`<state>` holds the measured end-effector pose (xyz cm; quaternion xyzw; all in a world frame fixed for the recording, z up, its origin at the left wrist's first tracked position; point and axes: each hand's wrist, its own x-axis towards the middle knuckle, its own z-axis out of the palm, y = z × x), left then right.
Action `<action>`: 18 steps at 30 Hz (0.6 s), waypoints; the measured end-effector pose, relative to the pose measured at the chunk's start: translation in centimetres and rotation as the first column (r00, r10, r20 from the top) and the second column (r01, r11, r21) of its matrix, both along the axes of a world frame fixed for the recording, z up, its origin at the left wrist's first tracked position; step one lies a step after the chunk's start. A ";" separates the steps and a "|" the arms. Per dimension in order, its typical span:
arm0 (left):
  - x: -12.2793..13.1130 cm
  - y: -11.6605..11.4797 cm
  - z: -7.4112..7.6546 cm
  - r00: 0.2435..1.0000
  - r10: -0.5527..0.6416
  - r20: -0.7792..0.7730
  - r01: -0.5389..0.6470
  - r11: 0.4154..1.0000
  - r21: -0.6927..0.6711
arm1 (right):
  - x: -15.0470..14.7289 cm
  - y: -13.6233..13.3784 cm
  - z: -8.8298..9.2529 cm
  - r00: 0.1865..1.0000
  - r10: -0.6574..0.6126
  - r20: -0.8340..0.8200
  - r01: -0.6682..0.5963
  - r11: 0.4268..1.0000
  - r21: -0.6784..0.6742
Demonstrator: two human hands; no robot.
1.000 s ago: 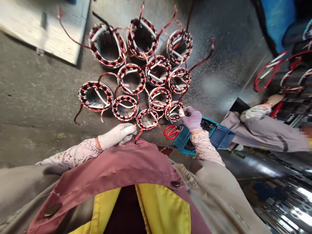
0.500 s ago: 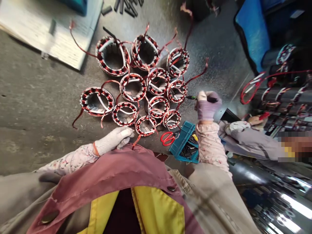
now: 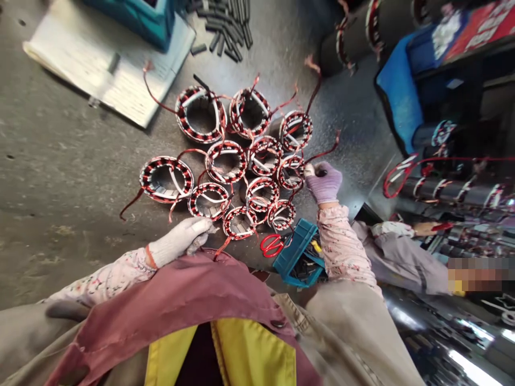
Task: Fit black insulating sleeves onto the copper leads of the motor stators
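Note:
My right hand (image 3: 324, 181), in a lilac knitted glove, is closed at the right rim of a small motor stator (image 3: 291, 172). A slim dark tool (image 3: 322, 172) shows between its fingers; its tip is hidden, so its kind is unclear. My left hand (image 3: 183, 240), in a white glove with greyed fingertips, lies low with fingers loosely stretched, just below another stator (image 3: 209, 201). Nothing shows in it. Several stators of different sizes stand upright close together, with red-and-white windings and copper leads sticking out. The nearest stator (image 3: 240, 222) is between my hands.
Red-handled scissors (image 3: 272, 245) lie beside a teal bin (image 3: 295, 252) of dark pieces. At the far left are papers (image 3: 132, 102) under a teal box (image 3: 137, 24), with black tubes (image 3: 229, 27) nearby. A co-worker's sleeve (image 3: 402, 252) is at right, near more stators.
My right hand has moved left to the small stator, and the tool's tip is now out of sight. The left hand stays near the front stators. The view has shifted.

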<state>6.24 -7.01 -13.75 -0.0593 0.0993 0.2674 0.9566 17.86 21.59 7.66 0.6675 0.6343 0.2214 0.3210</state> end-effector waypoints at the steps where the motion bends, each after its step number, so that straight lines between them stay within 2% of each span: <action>1: 0.1 0.0 0.0 1.000 0.005 0.002 -0.005 1.000 -0.009 | -0.5 0.5 0.2 0.997 0.060 -0.053 -0.059 0.998 0.014; 4: 0.5 -0.1 0.2 1.000 0.004 0.014 -0.004 0.999 -0.032 | -2.1 3.0 0.0 0.960 0.233 -0.154 -0.231 0.972 0.035; 6: 0.8 -0.2 0.3 1.000 -0.001 0.028 0.002 0.999 -0.040 | -2.8 5.1 -1.2 0.959 0.260 -0.110 -0.262 0.965 -0.006; 10: 1.1 -0.5 0.3 0.999 0.016 0.038 -0.013 0.996 -0.087 | -2.7 8.3 -4.7 0.977 0.177 0.121 -0.164 0.980 -0.116; 13: 1.3 -0.8 0.1 0.998 0.023 0.062 -0.014 0.990 -0.141 | -2.1 9.1 -6.5 0.956 0.147 0.253 -0.109 0.981 -0.161; 15: 1.4 -0.9 -0.1 0.997 0.030 0.075 -0.018 0.987 -0.162 | -1.9 9.2 -7.1 0.940 0.142 0.311 -0.086 0.979 -0.187; 18: 1.6 -1.0 -0.3 0.995 0.041 0.090 -0.025 0.983 -0.180 | -2.2 9.0 -6.9 0.911 0.150 0.385 -0.071 0.975 -0.211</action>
